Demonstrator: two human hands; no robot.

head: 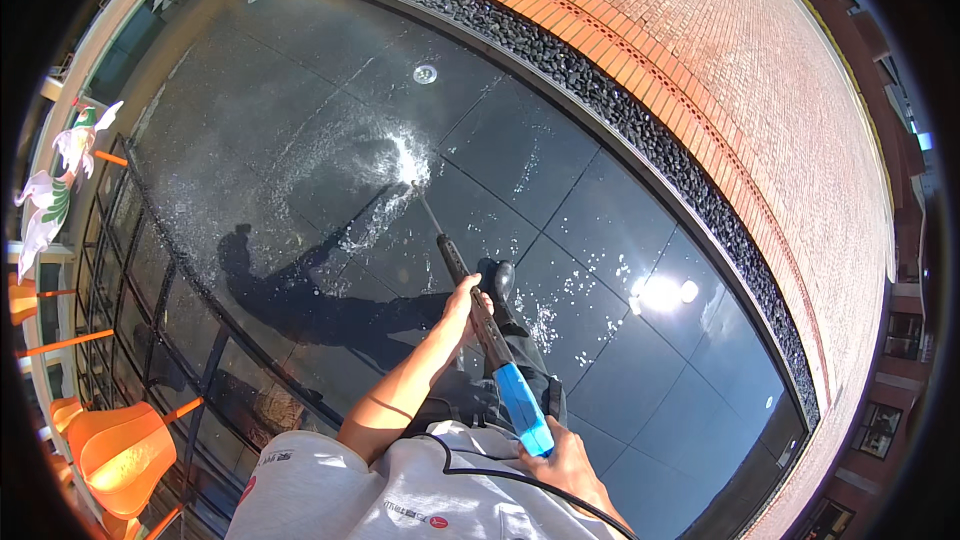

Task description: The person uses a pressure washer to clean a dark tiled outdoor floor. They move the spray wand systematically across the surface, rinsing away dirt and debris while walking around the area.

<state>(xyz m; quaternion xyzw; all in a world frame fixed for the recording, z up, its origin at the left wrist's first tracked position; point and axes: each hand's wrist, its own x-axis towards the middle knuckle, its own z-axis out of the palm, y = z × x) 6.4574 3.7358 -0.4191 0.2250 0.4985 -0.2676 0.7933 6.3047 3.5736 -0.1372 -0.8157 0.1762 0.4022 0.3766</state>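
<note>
A pressure washer lance [454, 259] with a dark barrel and a blue rear grip runs diagonally up and left from my body. My left hand [469, 300] is closed around the barrel at mid-length. At the back end, my right hand [566, 461] holds the blue grip [521, 405]. White spray [409, 165] leaves the metal tip and strikes dark, wet paving tiles [517, 165], with foam and droplets around it. A black cord or hose [525, 473] passes over my light shirt beside my right hand.
A black boot [504, 281] stands on the wet tiles. Black gravel [592, 79] and a brick surface [720, 30] border them. At left are a black metal frame [214, 349], an orange lantern-like ornament [124, 457] and a white and green figure [56, 195]. Round fixtures [424, 74] sit in the floor.
</note>
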